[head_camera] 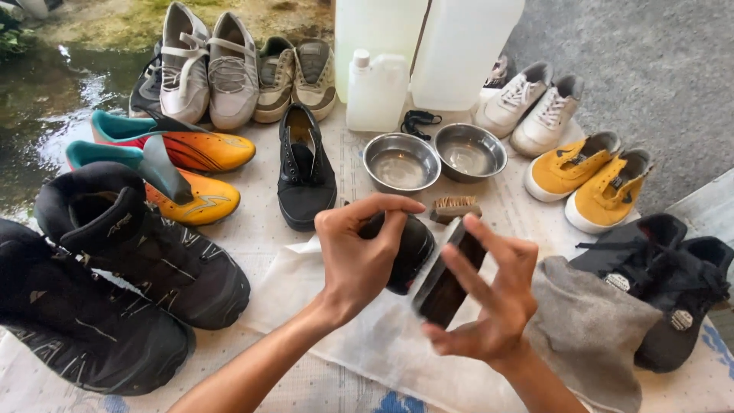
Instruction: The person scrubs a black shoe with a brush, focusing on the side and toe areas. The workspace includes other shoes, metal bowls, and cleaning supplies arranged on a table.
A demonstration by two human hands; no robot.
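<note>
Item: black shoe (405,248), gripped in my left hand (355,256) above the white cloth (367,336) mid-surface. Right hand (489,298) holds long brush (447,275) against it. Risk: loose fingertip grip (shoe could drop), toppling steel bowls (401,162) behind

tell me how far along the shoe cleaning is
Set out already: two steel bowls, white jugs, a small brush and a grey cloth on the covered table. In hand: the left hand holds a black shoe in its grip while the right hand holds a dark brush against it. Left, apparently: the other pairs around, like the yellow sneakers; whether any are already clean I cannot tell.
</note>
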